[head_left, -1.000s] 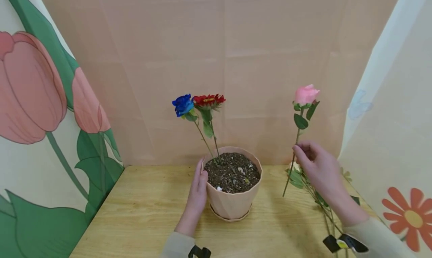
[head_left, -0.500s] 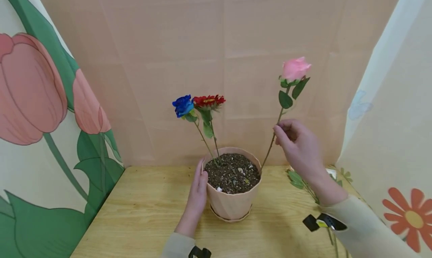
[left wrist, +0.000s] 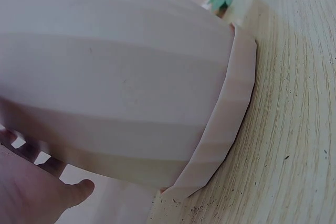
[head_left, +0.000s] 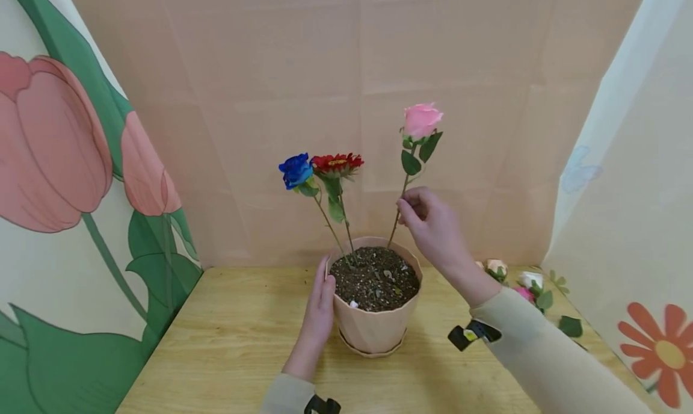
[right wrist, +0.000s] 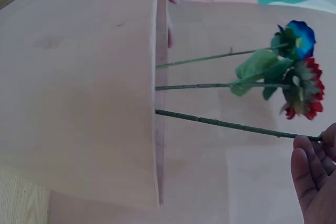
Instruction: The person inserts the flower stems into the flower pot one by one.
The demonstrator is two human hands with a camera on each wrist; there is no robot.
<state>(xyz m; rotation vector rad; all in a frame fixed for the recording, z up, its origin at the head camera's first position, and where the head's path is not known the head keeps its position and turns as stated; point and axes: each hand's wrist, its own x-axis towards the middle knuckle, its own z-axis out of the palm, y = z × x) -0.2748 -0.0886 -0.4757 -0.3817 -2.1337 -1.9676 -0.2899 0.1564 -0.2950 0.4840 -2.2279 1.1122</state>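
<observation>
A pink rose [head_left: 421, 121] with dark green leaves stands nearly upright in the head view. My right hand [head_left: 437, 226] pinches its stem between thumb and fingers, above the far right part of the flowerpot [head_left: 373, 327]. In the right wrist view the stem [right wrist: 220, 123] runs from my fingertips down behind the pot's rim. A blue rose [head_left: 296, 171] and a red daisy-like flower [head_left: 338, 163] stand in the soil [head_left: 373, 278] at the left, leaning left. My left hand [head_left: 315, 318] rests against the pot's left side, fingers extended, as the left wrist view also shows.
The pot stands on a saucer [head_left: 370, 351] on a wooden table [head_left: 238, 336]. More flowers, among them a white one [head_left: 530, 279], lie at the right, partly behind my right forearm. A plain pink backdrop [head_left: 260, 71] rises behind; printed floral panels flank the table.
My right hand has lifted the pink rose and carried it left, from beside the pot to above it. The left hand has stayed at the pot's side.
</observation>
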